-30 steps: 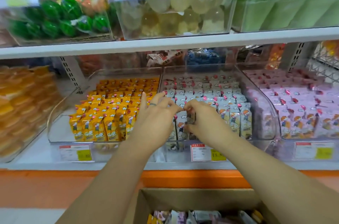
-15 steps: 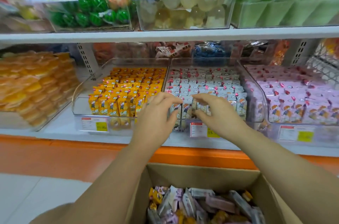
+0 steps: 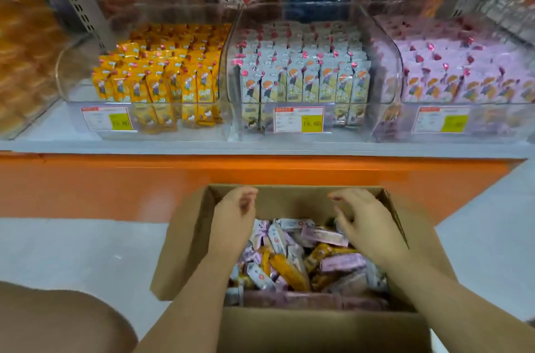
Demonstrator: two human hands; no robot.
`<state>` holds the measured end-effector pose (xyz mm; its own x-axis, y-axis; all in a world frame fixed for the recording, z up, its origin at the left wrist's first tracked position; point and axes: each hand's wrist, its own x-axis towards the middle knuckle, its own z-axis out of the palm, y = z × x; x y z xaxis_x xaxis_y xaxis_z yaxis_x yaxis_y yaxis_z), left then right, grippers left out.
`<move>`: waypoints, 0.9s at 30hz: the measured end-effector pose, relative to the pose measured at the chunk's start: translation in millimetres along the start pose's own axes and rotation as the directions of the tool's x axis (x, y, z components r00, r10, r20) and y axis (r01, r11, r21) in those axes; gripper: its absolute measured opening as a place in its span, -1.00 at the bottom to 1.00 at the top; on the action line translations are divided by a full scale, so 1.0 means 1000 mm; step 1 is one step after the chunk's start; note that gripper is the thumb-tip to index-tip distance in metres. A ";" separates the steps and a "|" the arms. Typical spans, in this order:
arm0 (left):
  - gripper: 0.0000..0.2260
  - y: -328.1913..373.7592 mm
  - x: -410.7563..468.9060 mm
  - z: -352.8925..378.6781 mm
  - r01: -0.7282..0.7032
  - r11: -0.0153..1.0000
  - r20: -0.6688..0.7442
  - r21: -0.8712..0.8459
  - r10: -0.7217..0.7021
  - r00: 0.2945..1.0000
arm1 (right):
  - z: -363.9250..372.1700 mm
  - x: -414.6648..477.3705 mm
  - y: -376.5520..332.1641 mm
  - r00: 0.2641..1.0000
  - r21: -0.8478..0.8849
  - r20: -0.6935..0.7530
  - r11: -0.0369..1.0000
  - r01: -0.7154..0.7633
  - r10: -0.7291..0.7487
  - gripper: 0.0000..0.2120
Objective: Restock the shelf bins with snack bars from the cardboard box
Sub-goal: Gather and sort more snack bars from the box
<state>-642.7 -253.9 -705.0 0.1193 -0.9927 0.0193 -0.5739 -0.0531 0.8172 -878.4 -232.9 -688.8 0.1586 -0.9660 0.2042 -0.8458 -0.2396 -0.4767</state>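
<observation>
Hands both hang above the open brown cardboard box (image 3: 318, 329), which stands on the pale floor (image 3: 72, 251) in front of the shelving. Observed: left hand (image 3: 233, 222) over the box's left half, back up, fingers loosely bent, nothing seen in them. Also: right hand (image 3: 369, 225) over the right half, fingers spread and slightly hooked downward, tips just above the contents, gripping nothing. Both hands slightly blurred.

Box contents: loose heap of wrapped snack bars (image 3: 289, 263), lilac, white and orange wrappers mixed, lying at all angles.

Beyond the box, the white shelf (image 3: 260, 147) carries three clear plastic bins side by side.
- the left bin (image 3: 86, 86) holds orange-wrapped bars (image 3: 162, 78) upright in rows, with bare bin floor at its left front.
- the middle bin (image 3: 341, 132) holds white-wrapped bars (image 3: 304, 75) upright, front row filled across.
- the right bin (image 3: 498, 118) holds lilac-wrapped bars (image 3: 463, 72).

Each bin front bears a white-and-yellow price label (image 3: 298, 119). Below the shelf edge runs an orange panel (image 3: 260, 173). Far left on the shelf: golden packets (image 3: 26, 63), too blurred to tell more.
</observation>
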 end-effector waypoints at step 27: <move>-0.60 -0.116 0.052 0.075 0.344 0.887 0.357 0.307 -0.443 0.822 | 0.160 0.029 0.048 0.703 -0.106 0.567 0.885 -0.454 0.429 -0.31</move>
<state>-631.3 -307.2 -841.8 0.0627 -0.8315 -0.5520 -0.7171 -0.4223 0.5545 -833.2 -287.9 -842.4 0.0377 -0.8369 -0.5461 -0.8744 0.2370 -0.4234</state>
